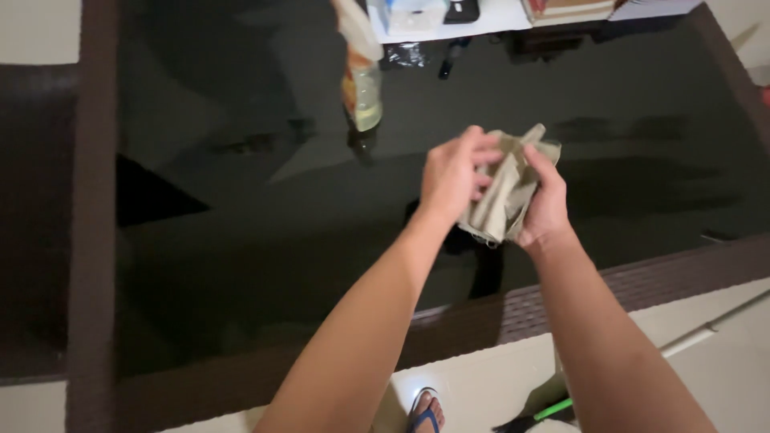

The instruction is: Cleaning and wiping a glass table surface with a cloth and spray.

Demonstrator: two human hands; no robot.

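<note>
Holding: one crumpled, pale olive-beige cloth rag (pixel 507 192), bunched between both hands above the dark glossy glass tabletop (pixel 241 240), clear of the surface and toward its near edge.
Cloth handling: judged light, soft and limp; it folds into loose pleats and will sag wherever it is not gripped. Not fragile and, dry as it looks, not likely to slip. Whether it is damp cannot be told.
Where to take hold: any bunched fold serves; a pinch at a hem or corner would let it hang open, a full-hand grasp at the middle keeps it wadded.
Left hand (pixel 451 176): fingers curled narrow over the upper left side of the cloth, fingertips pressed into the folds.
Right hand (pixel 545 200): fingers wrapped round the right side and underside of the cloth, thumb on top; closed on the fabric.
Spray bottle: one clear plastic bottle of yellowish liquid with an orange label (pixel 362 80), upright on the glass, well apart from the hands, beyond and to their left.
Table frame: one dark brown woven wicker surround (pixel 642 281), framing the glass on the near and left sides.
Far edge: several items on a white surface, too cropped to count or identify.
Floor: one foot in a blue flip-flop sandal (pixel 425 410); one long pale pole (pixel 706 329) lying at lower right; one green-handled tool (pixel 545 413) beside it, head indistinct.
Count: cloth one, hands two, bottle one.
</note>
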